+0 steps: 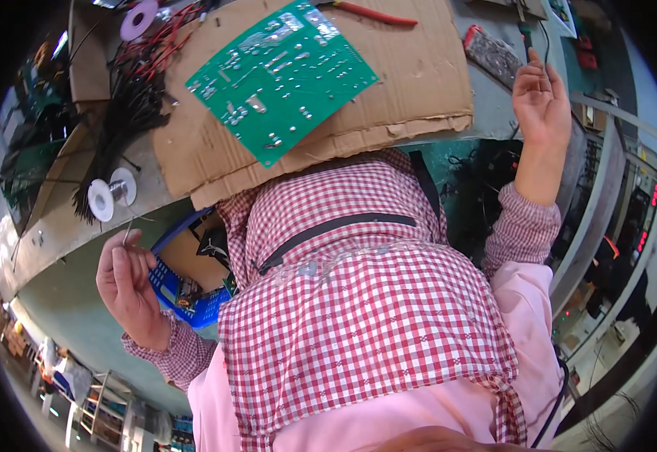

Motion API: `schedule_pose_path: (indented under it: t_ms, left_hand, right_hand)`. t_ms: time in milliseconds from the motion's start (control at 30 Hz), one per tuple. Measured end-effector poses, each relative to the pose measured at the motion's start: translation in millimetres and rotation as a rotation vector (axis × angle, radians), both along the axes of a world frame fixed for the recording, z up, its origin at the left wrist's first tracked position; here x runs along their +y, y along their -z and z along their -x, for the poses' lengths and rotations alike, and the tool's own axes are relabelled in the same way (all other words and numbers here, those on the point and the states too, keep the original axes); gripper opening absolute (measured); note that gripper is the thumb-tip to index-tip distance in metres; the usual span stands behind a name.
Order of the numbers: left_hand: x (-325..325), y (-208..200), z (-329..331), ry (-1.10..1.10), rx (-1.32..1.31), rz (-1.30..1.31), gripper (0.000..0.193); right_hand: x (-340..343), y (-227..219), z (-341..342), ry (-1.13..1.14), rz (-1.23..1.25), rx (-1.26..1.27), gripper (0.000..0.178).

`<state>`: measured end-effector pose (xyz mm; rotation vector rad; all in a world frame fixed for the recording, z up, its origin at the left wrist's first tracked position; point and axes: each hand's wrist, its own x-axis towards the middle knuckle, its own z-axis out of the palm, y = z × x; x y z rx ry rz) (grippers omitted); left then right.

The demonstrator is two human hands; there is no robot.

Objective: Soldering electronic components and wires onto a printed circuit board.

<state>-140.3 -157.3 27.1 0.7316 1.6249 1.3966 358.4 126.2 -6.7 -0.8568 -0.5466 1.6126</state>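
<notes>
My left hand is beside the table edge at the left, thumb and finger pinched on a thin strand of solder wire. Just above it, a white spool of solder wire lies on its side on the table. Out at the far right, my right hand has its fingers closed around the slim dark handle of what looks like a soldering iron; a black cable runs by it. Between the hands, a green circuit board rests solder side up on a cardboard sheet, touched by neither hand.
Red-handled pliers lie at the cardboard's far edge. Bundles of black wires and red wires lie at the left, near a pinkish roll. A blue basket sits below the table edge. A grey speckled pad lies at right.
</notes>
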Motion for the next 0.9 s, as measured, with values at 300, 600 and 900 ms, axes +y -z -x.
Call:
schedule_pose_path:
  t_ms: [300,600,900]
  left_hand:
    - [67.2,-29.8,-73.8,0.338,0.088,0.304,0.023]
    - [94.7,-7.7,-90.2,0.363,0.331,-0.01,0.013]
    - [94.7,15.3,-96.9,0.071,0.432,-0.121,0.01]
  right_hand:
    - [104.4,52.5,-72.8,0.438,0.457,1.156,0.062]
    - [165.7,54.2,-88.8,0.403,0.506,0.892,0.044]
    - [52.6,-16.8,30.6,0.13,-0.012,-0.079,0.022]
